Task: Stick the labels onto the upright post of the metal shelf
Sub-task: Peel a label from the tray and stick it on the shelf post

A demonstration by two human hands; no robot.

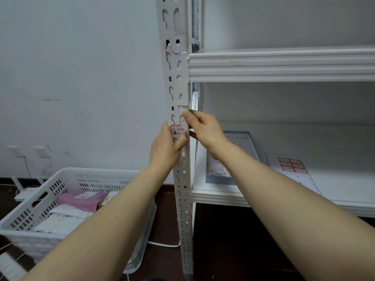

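Observation:
A white perforated upright post (176, 78) of the metal shelf runs down the middle of the view. A small red-bordered label (177, 129) with handwriting lies flat on the post at mid height. My left hand (167, 148) wraps the post from the left, its thumb pressing just under the label. My right hand (203, 129) grips the post's right edge, fingertips beside and above the label. Torn label remains with blue writing (177, 52) cling higher up. A sheet of red-bordered labels (291, 165) lies on the lower shelf board.
A white shelf beam (284, 65) crosses right of the post. On the lower shelf (345, 191) sits a shallow blue-rimmed box lid (237, 155). A white slotted basket (67, 199) with parcels stands on the dark floor at left, with cables and wall sockets (28, 152) behind.

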